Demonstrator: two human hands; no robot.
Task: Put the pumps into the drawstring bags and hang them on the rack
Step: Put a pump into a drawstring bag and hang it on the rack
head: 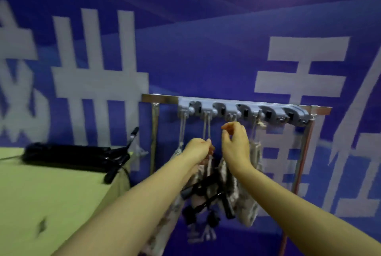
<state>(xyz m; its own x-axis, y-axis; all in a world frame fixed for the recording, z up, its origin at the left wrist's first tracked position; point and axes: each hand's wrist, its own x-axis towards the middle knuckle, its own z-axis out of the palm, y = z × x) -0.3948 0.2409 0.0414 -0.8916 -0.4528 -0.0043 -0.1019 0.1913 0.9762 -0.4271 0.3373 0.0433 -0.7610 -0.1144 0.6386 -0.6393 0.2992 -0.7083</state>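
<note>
— Bare forearms come up from the bottom edge; what do the hands hold?
— Left hand (198, 148) is closed on the cord of a drawstring bag (203, 175), black pumps (203, 194) hanging below it. Right hand (235, 142) is raised, thumb and forefinger pinched at a cord under a hook, though blur hides the contact.
— And behind them?
— More pale bags (254, 158) hang by cords from the grey hook rack (243, 110). Left, a green table (51, 189) carries a black bundle (66, 155); a blue banner (195, 49) backs everything.
</note>
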